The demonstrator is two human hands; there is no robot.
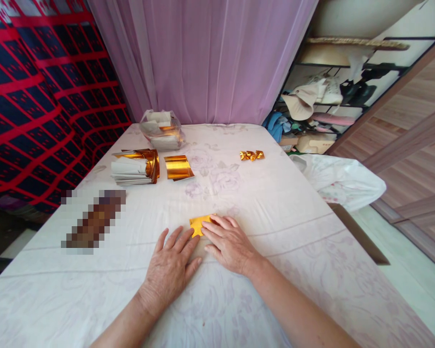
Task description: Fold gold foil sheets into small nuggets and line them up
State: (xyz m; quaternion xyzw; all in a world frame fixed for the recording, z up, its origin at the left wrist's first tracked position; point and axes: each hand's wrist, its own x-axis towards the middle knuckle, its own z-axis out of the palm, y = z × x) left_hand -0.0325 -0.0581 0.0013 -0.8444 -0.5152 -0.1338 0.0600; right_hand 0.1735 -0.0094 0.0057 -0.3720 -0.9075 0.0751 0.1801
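Both hands flat, fingers spread | left hand [172, 268] and right hand [229, 243] pressing gold paper [199, 224] near the table's [293, 203] front edge | risk: slick foil skids, crease runs crooked | gold sheet stack [136, 166] far-left, untouched

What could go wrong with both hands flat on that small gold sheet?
1. The gold sheet is mostly hidden under the left hand and right hand; a crooked crease might go unnoticed.
2. The tablecloth looks soft, so pressing may wrinkle the sheet.
3. The curled foil piece lies loose and could perhaps slide.
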